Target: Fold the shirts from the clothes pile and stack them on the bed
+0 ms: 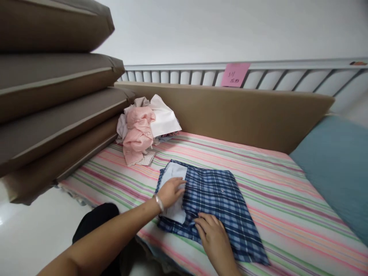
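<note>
A blue plaid cloth [218, 191], folded into a rough four-sided shape, lies spread on the striped bed cover. On its left part is a pale, light-blue or white panel [177, 214]; whether it is a separate piece or the cloth's inner side I cannot tell. My left hand [172, 193], a silvery bangle at the wrist, rests on this panel with fingers stretched to the right. Nearer the front edge, my right hand [213, 237] lies on the plaid, its fingers slightly bent and apart. Neither hand visibly grips anything.
A crumpled heap of pink clothes [139, 130] and a white cloth [165, 119] sit at the back left. Brown cushions [63, 76] are stacked high on the left. A brown board [230, 115] stands along the railing, beneath a pink note [235, 74]. Teal padding [339, 165] borders the right.
</note>
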The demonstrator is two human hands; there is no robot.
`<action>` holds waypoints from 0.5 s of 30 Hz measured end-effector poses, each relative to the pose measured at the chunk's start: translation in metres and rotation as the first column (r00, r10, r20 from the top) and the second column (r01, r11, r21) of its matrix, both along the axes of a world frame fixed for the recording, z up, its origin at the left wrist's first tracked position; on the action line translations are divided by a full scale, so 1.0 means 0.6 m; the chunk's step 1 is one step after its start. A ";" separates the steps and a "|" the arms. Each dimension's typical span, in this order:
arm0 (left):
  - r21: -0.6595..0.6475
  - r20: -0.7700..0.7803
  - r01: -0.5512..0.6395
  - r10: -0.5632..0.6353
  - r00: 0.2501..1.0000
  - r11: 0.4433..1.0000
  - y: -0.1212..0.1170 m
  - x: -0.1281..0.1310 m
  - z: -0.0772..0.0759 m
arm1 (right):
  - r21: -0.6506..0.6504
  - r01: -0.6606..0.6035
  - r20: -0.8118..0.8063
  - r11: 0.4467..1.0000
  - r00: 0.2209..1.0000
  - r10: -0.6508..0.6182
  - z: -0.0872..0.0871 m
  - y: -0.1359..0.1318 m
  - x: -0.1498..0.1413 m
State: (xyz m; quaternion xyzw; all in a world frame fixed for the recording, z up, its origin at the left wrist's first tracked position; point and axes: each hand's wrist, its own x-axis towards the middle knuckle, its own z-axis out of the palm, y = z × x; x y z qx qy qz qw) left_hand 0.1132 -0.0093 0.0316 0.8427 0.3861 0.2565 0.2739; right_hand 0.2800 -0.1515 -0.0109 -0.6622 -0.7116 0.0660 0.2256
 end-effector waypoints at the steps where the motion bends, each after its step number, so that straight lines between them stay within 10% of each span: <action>1: -0.037 0.088 -0.075 0.078 0.993 0.997 -0.018 -0.022 0.000 | 0.013 -0.005 -0.031 1.000 1.000 0.005 -0.004 0.003 0.004; 5: -0.473 0.283 -0.307 0.472 0.835 0.826 -0.094 -0.111 -0.021 | 0.073 -0.013 -0.180 0.997 0.983 0.026 -0.005 0.011 0.026; 9: -0.816 0.262 -0.208 0.665 0.699 0.540 -0.150 -0.147 -0.047 | 0.084 0.033 -0.259 0.996 0.966 -0.010 0.014 0.011 0.037; 15: -0.891 0.315 -0.060 0.707 0.633 0.450 -0.168 -0.119 -0.053 | 0.039 0.045 -0.277 0.998 0.960 -0.033 0.021 0.004 0.029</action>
